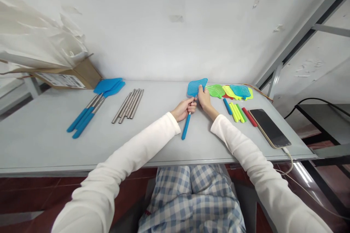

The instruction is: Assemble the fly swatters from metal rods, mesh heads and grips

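A blue fly swatter lies in the middle of the grey table (41, 134). My left hand (185, 109) is closed round its shaft just above the blue handle (186, 126). My right hand (205, 99) pinches the lower edge of the blue mesh head (196, 86). To the right lie loose mesh heads (229, 91) in green, yellow and blue, and several loose handles (238, 112) in blue, yellow, green and red.
At the left lie assembled blue swatters (94, 107) and a row of metal rods (128, 105). A phone (269, 127) with a cable rests at the right edge. A cardboard box (68, 76) with white bags stands at the far left. A wall runs behind the table.
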